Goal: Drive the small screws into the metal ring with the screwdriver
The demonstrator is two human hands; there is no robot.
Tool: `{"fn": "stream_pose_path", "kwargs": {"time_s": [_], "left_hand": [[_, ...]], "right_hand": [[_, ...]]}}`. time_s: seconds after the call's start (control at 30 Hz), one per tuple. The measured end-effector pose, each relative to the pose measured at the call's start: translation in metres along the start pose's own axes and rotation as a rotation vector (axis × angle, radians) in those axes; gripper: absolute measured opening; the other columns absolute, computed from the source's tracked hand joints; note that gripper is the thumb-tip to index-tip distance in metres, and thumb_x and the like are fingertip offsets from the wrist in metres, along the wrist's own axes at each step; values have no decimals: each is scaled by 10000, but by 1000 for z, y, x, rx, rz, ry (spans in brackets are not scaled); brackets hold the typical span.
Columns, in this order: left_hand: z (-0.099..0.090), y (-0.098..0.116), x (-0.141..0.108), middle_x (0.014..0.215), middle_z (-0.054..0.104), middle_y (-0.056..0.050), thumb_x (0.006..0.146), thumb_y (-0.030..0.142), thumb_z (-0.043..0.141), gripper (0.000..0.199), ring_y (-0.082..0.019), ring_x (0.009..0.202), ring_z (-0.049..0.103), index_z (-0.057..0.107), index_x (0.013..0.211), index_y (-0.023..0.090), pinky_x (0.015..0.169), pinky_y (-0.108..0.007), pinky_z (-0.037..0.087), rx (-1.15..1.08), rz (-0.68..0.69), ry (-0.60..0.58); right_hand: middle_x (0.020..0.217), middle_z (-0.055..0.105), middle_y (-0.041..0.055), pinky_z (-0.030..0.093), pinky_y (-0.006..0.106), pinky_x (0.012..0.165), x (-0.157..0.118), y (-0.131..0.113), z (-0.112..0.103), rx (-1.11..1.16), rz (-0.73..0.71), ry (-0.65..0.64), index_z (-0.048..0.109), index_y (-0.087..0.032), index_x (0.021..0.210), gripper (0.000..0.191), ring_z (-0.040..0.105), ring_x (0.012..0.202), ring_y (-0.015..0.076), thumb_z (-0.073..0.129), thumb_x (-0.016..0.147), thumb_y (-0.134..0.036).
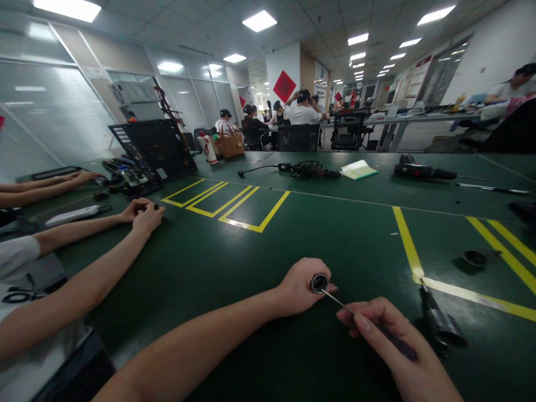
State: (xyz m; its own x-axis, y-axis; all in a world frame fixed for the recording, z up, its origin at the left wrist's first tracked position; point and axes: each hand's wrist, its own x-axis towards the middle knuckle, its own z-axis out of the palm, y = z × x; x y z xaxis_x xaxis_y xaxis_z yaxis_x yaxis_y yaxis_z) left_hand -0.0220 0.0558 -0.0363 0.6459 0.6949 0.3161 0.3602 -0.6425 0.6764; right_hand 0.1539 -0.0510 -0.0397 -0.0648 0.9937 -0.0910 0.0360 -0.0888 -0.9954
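Green table (209, 251): L grip (301, 285) clasping metal cyl. (319, 283), R grip (391, 329) pinching screwdriver (402, 345) (prob.).

Open-plan office, w/ a dark green table (335, 234) filling the foreground. L side: glass partitions (46, 111) in pale frames. Ctr back: white pillar (288, 58) w/ red diamond sign (284, 86) (its marking's too small to read). Behind: black chairs (298, 137), a long desk (402, 119). R: white wall (500, 44). Overhead, bright rect. ceiling lights (259, 21).
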Motion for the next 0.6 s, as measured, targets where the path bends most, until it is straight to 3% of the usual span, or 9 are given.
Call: {"fn": "stream_pose_path", "kwargs": {"time_s": [0.17,0.3,0.43,0.6], "left_hand": [[-2,3,0,663,518,15,797,346,634,267,-103,619,481,510,667,148,666,-246,413,-35,0,-26],[-1,2,0,665,525,15,802,350,629,266,-105,619,479,514,668,151,680,-252,409,10,0,-21],[-1,2,0,660,525,23,802,296,632,230,-109,643,491,508,667,157,711,-258,398,71,36,-55],[-1,2,0,656,516,22,810,282,611,224,-108,633,482,493,664,160,703,-251,396,48,67,-57]], "right_hand": [[855,716,26,510,293,732,3,1,-2,120,59,9,667,-261,780,258,647,827,211,575,825,-497],[875,713,28,498,298,782,1,4,-5,32,-18,57,662,-258,769,250,647,885,222,590,817,-492],[912,715,29,480,296,822,-2,1,-3,-73,-45,23,659,-255,760,230,649,907,217,584,834,-459],[855,714,19,498,283,747,1,-2,1,41,3,40,650,-256,733,259,650,865,211,583,823,-489]]}}
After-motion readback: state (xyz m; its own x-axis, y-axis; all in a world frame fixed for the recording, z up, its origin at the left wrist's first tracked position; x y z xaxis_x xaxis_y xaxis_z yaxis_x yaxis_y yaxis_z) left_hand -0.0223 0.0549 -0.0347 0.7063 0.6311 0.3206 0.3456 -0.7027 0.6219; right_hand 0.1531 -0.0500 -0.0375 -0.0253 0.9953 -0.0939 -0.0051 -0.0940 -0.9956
